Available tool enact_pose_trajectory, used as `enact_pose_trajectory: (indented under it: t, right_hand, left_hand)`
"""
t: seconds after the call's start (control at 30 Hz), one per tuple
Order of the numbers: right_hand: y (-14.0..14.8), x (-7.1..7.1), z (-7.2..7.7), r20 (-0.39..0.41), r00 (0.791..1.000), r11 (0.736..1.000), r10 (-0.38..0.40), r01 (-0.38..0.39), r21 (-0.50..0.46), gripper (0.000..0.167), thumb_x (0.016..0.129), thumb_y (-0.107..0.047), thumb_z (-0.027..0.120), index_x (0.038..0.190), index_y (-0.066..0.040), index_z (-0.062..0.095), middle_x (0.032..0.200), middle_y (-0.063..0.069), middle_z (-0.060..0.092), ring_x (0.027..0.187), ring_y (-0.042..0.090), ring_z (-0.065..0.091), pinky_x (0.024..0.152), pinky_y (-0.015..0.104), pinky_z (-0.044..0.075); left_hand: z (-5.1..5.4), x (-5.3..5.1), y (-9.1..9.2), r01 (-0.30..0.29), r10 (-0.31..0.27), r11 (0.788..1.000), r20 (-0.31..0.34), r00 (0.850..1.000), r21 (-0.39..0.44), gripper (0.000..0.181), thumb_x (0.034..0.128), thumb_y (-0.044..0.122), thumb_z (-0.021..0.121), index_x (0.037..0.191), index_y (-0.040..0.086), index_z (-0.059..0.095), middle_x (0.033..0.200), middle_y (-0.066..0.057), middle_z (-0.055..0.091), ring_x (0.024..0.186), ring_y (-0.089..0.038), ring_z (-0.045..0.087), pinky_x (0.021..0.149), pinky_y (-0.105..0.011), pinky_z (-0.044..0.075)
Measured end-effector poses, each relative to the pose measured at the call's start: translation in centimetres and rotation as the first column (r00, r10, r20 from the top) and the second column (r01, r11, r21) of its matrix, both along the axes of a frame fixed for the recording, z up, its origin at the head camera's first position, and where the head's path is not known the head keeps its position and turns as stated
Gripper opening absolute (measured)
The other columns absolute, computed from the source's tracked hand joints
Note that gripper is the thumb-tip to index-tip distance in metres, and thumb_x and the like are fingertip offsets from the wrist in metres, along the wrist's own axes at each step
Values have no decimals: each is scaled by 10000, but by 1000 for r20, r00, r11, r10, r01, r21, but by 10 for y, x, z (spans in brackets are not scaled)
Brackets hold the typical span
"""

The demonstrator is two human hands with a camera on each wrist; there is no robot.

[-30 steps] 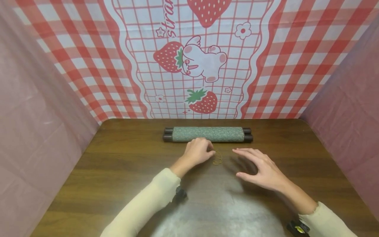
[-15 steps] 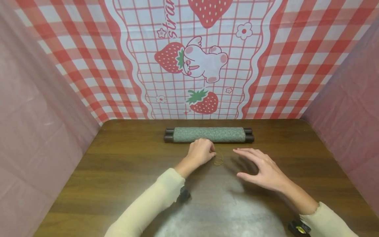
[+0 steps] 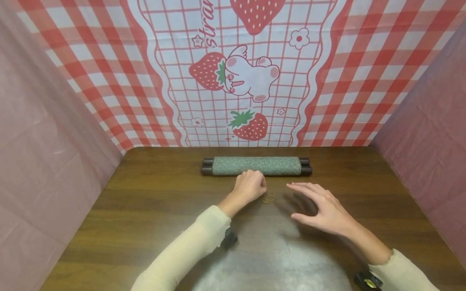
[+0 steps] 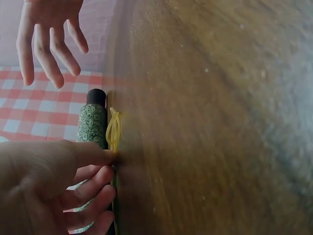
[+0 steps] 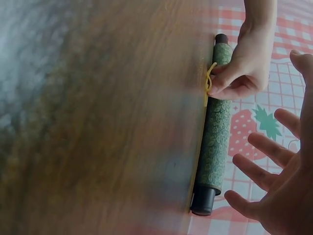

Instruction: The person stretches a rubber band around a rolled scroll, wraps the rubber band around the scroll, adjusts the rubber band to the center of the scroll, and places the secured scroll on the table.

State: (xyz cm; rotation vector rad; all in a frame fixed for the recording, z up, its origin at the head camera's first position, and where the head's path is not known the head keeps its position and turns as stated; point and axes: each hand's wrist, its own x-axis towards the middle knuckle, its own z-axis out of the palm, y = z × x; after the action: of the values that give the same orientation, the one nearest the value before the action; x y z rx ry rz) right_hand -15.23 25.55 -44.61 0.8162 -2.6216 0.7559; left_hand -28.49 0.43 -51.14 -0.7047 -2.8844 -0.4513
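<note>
A rolled scroll point(image 3: 280, 165), green-patterned with two dark rods at each end, lies sideways at the back of the table. Just in front of it is a thin yellow looped cord point(image 3: 269, 197), flat on the wood. My left hand point(image 3: 249, 186) pinches the cord between thumb and curled finger, as the right wrist view shows; its knuckles overlap the scroll's front edge in the head view. To the right, my right hand point(image 3: 320, 208) hovers with fingers spread and holds nothing. The left wrist view shows the cord point(image 4: 113, 129) looping out past the left thumb.
The brown wooden table point(image 3: 145, 226) ends at the back against a red and white checked cloth point(image 3: 349, 81) with strawberry prints. Pink cloth walls point(image 3: 429, 113) stand along both sides.
My left hand has shifted slightly right, and its thumb and finger have come together at the cord. The right hand and the scroll stay in place.
</note>
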Motion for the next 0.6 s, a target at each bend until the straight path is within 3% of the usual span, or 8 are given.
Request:
enact_pose_trajectory:
  t: [0.23,0.6]
  right_hand:
    - [2,0,-2,-1,1000,1000,-4,4,3,862,791,-311,997,1578,-297,648,1474,9,737,1314,302,690,983,600,549]
    - [4,-1,-5,8,1000,1000,-7,7,5,853,801,-307,988,1580,-249,646,1471,28,739,1311,319,694,979,611,550]
  left_hand:
    - [-4,0,1,17,-17,1000,-3,1000,-4,285,838,139,765,654,356,773,712,169,757,568,-56,599,433,-244,425]
    - [-10,-1,3,48,-49,999,-32,998,-4,244,884,165,765,713,340,771,734,175,750,619,-48,632,465,-234,449]
